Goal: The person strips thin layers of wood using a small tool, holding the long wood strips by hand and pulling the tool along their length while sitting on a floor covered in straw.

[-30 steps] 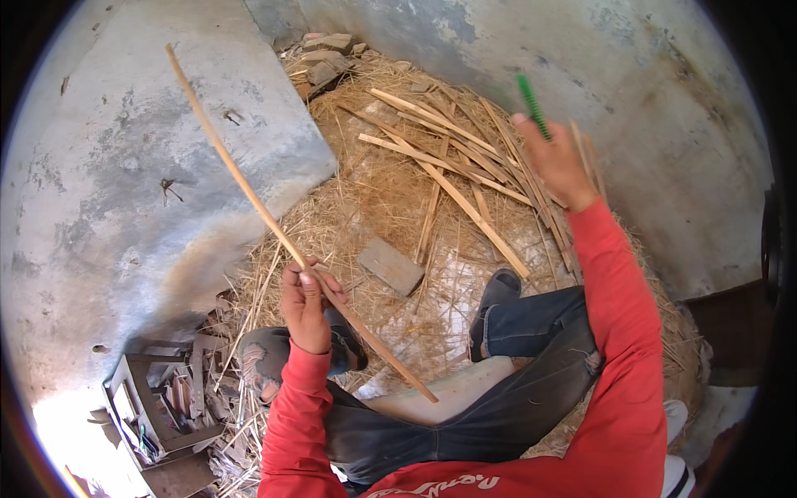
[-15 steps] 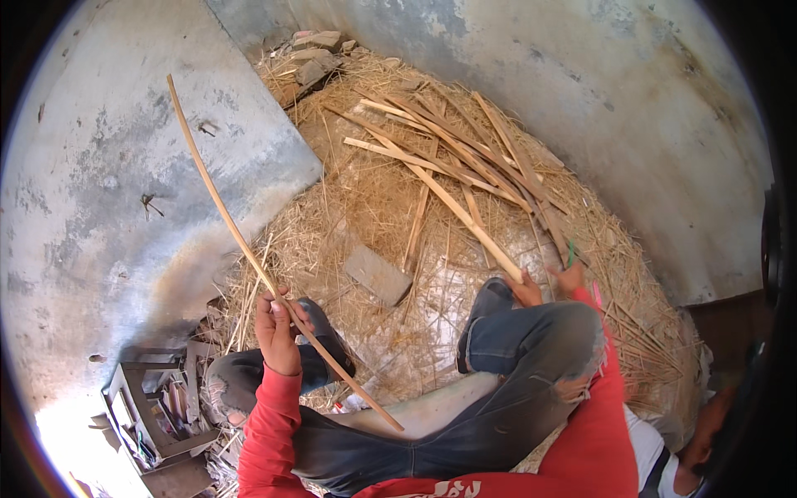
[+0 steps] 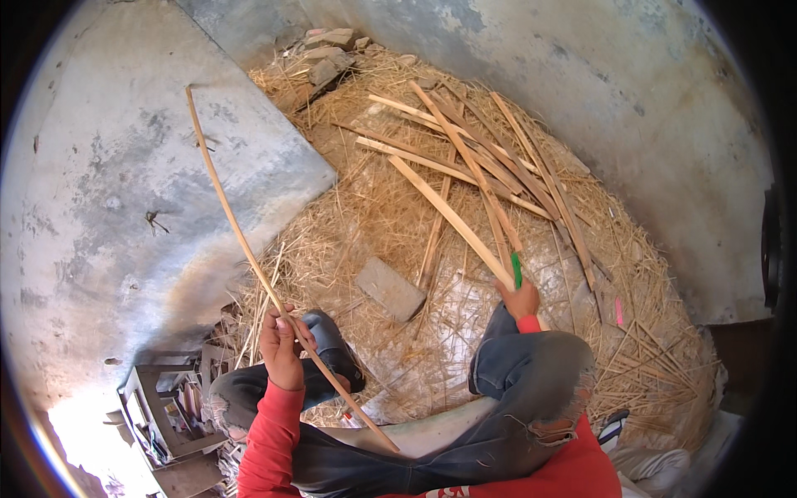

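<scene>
In my left hand (image 3: 285,347) is a long, thin, curved wooden strip (image 3: 237,232), pinched between thumb and fingers. Its upper end stands out before the grey wall and its lower end reaches across my lap. My right hand (image 3: 520,300), near my right knee, is closed around the near end of a wider pale wooden strip (image 3: 452,217). A narrow green thing (image 3: 516,270) sticks up from that same hand; its kind cannot be made out. Beyond it, several brown and pale wooden strips (image 3: 498,166) lie crossed in a loose pile.
Straw and shavings (image 3: 332,216) cover the floor. A flat grey brick (image 3: 390,288) lies ahead of my feet, with rubble (image 3: 328,62) at the far wall. A box-like frame (image 3: 170,415) stands at lower left. Another person's pale clothing (image 3: 656,465) shows at lower right.
My right hand and the green thing are now together at the pale strip, left of where the green thing was. The pale strip's far end has swung away from the pile. My left hand still holds its strip.
</scene>
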